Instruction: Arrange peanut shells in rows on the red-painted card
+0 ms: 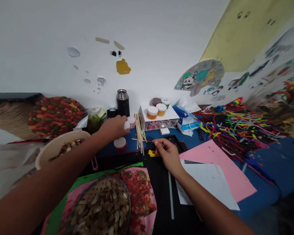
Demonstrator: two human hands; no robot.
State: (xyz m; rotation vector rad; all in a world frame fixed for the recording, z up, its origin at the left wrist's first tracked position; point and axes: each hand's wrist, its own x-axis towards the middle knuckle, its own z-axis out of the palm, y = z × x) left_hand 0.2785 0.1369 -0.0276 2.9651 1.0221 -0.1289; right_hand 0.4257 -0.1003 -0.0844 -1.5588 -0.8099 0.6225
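My left hand (pixel 115 127) reaches over the table with fingers closed around a white lid (pixel 126 125), right beside a white-topped paint jar (pixel 131 121). Just below that hand is another paint jar (pixel 120 143), red under its white top. My right hand (pixel 167 153) has thumb and forefinger pinched on a thin stick (pixel 149 141) that points left; its far end is hard to make out among the bundle of wooden sticks (pixel 139 130). A yellow utility knife (pixel 153 153) lies under the right hand's fingers, partly hidden, and a black tray (pixel 175 142) sits behind it.
A basket of shells (pixel 105 205) stands in front on coloured paper. At left are a cream bowl (pixel 42 153) and a black thermos (pixel 122 102). A white box (pixel 159 117) carries several jars. Paper sheets (pixel 208 182) and pipe cleaners (pixel 250 125) lie right.
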